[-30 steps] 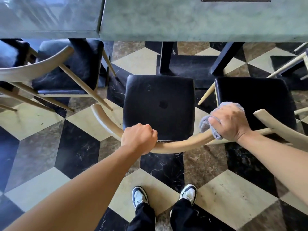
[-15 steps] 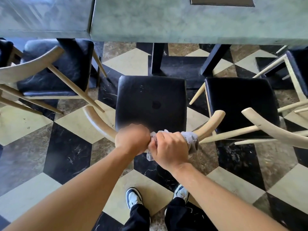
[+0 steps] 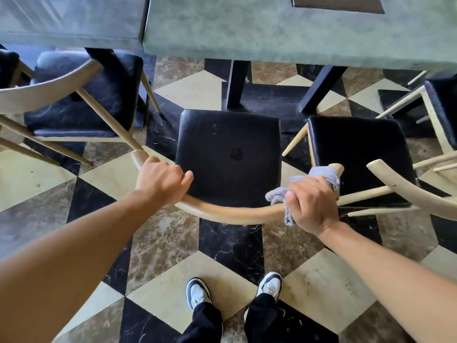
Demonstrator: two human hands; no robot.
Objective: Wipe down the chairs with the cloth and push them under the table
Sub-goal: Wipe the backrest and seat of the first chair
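right hand (image 3: pixel 312 203) with cloth (image 3: pixel 321 175) slid back rightward along backrest (image 3: pixel 230 212), left hand (image 3: pixel 162 180) shifted left

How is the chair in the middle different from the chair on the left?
The middle chair stands clear of the table; the left chair has its seat partly under it. Both hands grip the middle chair's backrest, left hand bare, right hand holding the cloth; nobody touches the left chair. Both have black seats and pale curved wooden backs.

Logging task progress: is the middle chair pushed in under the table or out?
Out. The middle chair's whole black seat shows clear of the table edge, with floor tiles between them.
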